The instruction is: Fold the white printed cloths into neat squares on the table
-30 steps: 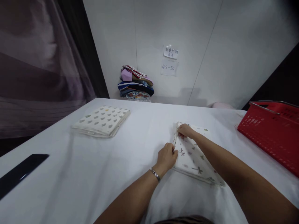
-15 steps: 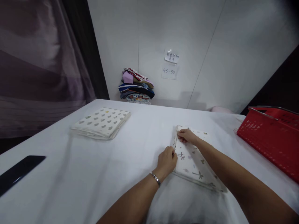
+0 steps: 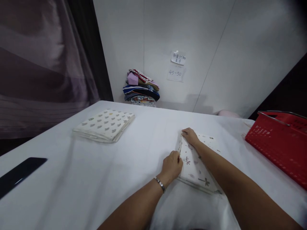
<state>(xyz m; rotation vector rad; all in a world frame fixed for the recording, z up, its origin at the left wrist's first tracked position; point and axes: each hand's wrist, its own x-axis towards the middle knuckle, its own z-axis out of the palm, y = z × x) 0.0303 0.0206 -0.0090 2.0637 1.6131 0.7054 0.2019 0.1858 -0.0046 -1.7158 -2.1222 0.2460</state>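
A folded white cloth [image 3: 190, 167] printed with small palm trees and spots lies flat on the white table [image 3: 141, 179]. My left hand [image 3: 172, 163], with a metal bracelet at the wrist, is closed on the cloth's left edge. At the far left corner of the cloth, the fingers of my right hand [image 3: 191, 136] are closed around the edge, their tips partly hidden. My right forearm crosses over the cloth and covers part of its right side. Away to the left rests a second folded cloth [image 3: 104, 124], cream with a grey leaf-like print.
A red plastic basket [image 3: 280, 137] with metal handles stands at the table's right side. Behind the table rises a stack of folded fabrics [image 3: 141, 89] against the wall. A dark flat object [image 3: 21, 175] lies at the near left.
My right hand has shifted slightly to the far left corner of the palm-tree cloth. My left hand keeps its place on the edge.
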